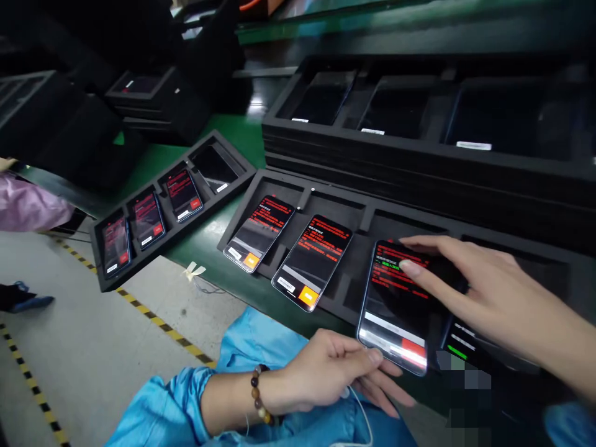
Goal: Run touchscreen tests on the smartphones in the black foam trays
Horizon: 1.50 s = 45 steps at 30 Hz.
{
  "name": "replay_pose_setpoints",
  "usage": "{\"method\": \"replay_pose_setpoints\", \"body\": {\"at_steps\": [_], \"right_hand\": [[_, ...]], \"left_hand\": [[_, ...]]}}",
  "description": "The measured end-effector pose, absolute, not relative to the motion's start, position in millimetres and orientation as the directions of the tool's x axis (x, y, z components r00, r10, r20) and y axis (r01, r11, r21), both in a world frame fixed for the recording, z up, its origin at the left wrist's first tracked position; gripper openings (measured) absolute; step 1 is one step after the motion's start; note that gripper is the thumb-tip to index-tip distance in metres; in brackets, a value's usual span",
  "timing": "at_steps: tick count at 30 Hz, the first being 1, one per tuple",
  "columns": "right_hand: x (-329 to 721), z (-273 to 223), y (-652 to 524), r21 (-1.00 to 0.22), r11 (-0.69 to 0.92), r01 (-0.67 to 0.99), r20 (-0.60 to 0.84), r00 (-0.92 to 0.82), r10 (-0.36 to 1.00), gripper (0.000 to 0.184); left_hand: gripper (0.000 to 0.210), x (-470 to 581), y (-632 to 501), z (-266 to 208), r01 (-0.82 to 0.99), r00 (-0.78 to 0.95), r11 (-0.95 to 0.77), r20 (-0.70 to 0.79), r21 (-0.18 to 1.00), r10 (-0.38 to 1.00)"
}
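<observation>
A smartphone [391, 304] with red and green text on its dark screen leans over the front edge of a black foam tray [326, 192]. My right hand [484, 285] grips its upper end, thumb on the screen and fingers by the top edge. At the phone's bottom edge, my left hand [335, 369] is closed at thumb and forefinger, other fingers loosely stretched. A thin white cable [365, 413] runs from under this hand; its end is hidden. Two phones with red text, a left one [261, 230] and a middle one [311, 261], lie in the tray. Another phone [459, 341] is partly under my right arm.
A second tray [139, 248] with several phones stands at the left on the green bench [205, 217]. Stacked trays [372, 149] rise behind, with dark phones on top. More black trays [144, 99] stand at the back left. Another person's pink sleeve [32, 202] shows at far left.
</observation>
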State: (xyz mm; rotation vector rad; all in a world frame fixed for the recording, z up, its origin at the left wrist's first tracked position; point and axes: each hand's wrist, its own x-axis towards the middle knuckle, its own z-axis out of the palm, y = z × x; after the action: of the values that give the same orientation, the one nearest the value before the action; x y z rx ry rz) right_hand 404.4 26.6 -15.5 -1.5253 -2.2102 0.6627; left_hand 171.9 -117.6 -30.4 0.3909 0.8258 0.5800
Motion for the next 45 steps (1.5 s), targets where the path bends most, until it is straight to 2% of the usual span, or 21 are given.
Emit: {"method": "replay_pose_setpoints", "body": {"at_steps": [3,6,10,13,18,24,26,31,34,36,38,41,45], "right_hand": [[410,-19,20,-0.539,0.397,0.743,0.067,-0.432,0.899,0.069],[413,-17,9,-0.482,0.51,0.712,0.075,-0.546,0.834,0.087],[408,-7,-2,-0.407,0.498,0.766,-0.005,-0.547,0.837,0.098],[405,1,-3,-0.415,0.46,0.785,-0.055,-0.527,0.848,0.093],[409,10,-1,-0.482,0.457,0.748,-0.02,-0.531,0.847,0.076],[407,10,-2,-0.465,0.456,0.758,-0.021,-0.525,0.851,0.079],[402,14,-7,-0.444,0.46,0.769,0.038,-0.497,0.867,0.074],[380,23,-54,-0.435,0.56,0.705,0.307,-0.469,0.828,0.035],[368,10,-95,-0.471,0.622,0.625,0.468,-0.421,0.777,0.026],[362,-8,-116,-0.443,0.641,0.627,0.585,-0.339,0.736,0.02],[357,-27,-128,-0.422,0.613,0.668,0.667,-0.23,0.709,0.017],[352,-49,-133,-0.453,0.562,0.693,0.708,-0.104,0.699,0.021],[354,-64,-136,-0.447,0.535,0.717,0.709,-0.08,0.7,0.026]], "left_hand": [[0.079,167,-112,-28,-0.298,0.555,0.787,-0.573,0.54,0.603],[0.078,165,-110,-27,-0.282,0.558,0.784,-0.57,0.553,0.603],[0.069,164,-109,-24,-0.255,0.566,0.781,-0.567,0.571,0.599],[0.066,163,-108,-21,-0.235,0.565,0.772,-0.563,0.591,0.603],[0.068,163,-106,-20,-0.205,0.575,0.772,-0.565,0.602,0.592],[0.069,165,-104,-20,-0.187,0.581,0.78,-0.573,0.598,0.578],[0.068,165,-103,-19,-0.18,0.585,0.781,-0.573,0.598,0.574],[0.065,164,-101,-17,-0.141,0.605,0.78,-0.571,0.609,0.555],[0.065,161,-100,-19,-0.161,0.609,0.792,-0.572,0.589,0.549],[0.065,158,-97,-19,-0.176,0.626,0.81,-0.572,0.559,0.531],[0.065,154,-93,-19,-0.129,0.686,0.824,-0.551,0.551,0.476],[0.065,148,-85,-20,-0.044,0.733,0.816,-0.537,0.576,0.418],[0.064,145,-78,-26,-0.006,0.748,0.808,-0.534,0.589,0.395]]}}
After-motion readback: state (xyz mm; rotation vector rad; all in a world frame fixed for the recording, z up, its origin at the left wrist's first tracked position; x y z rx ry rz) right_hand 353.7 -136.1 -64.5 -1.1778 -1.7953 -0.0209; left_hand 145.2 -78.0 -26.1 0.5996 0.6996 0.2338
